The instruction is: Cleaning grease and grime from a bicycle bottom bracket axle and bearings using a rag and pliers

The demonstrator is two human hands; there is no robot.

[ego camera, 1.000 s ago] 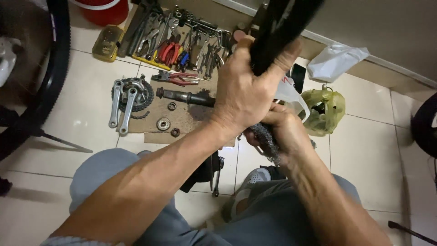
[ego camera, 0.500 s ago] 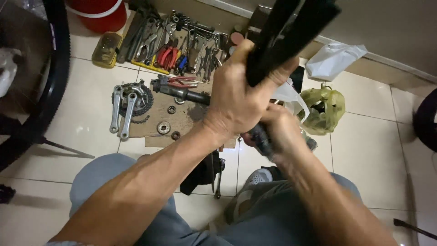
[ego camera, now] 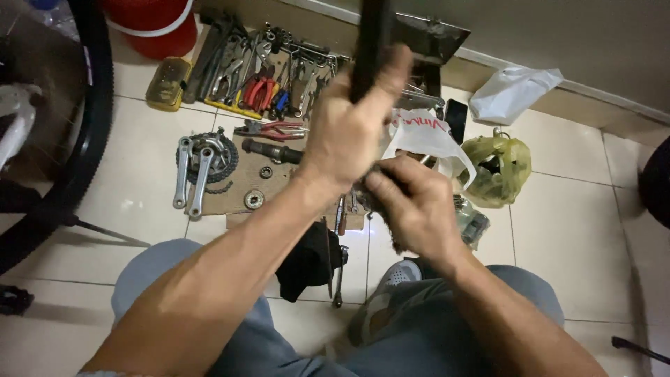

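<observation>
My left hand (ego camera: 349, 139) is wrapped tight around the black bar (ego camera: 373, 42); my right hand (ego camera: 412, 202) clutches its dark lower end. A slip could drop it onto the tools (ego camera: 258, 77) on the floor (ego camera: 572, 230).

The tiled floor (ego camera: 558, 230) carries cardboard (ego camera: 241, 185) with a crankset (ego camera: 202, 164), scattered tools (ego camera: 258, 87), and seemingly plastic bags (ego camera: 497, 167).

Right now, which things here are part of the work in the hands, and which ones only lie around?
In the work:
- left hand, closed around the black bar
- right hand, on the bar's dark lower end

Only lying around:
- crankset
- red-handled pliers
- yellow-green bag
- white bag
- red bucket
- bicycle tyre
</observation>
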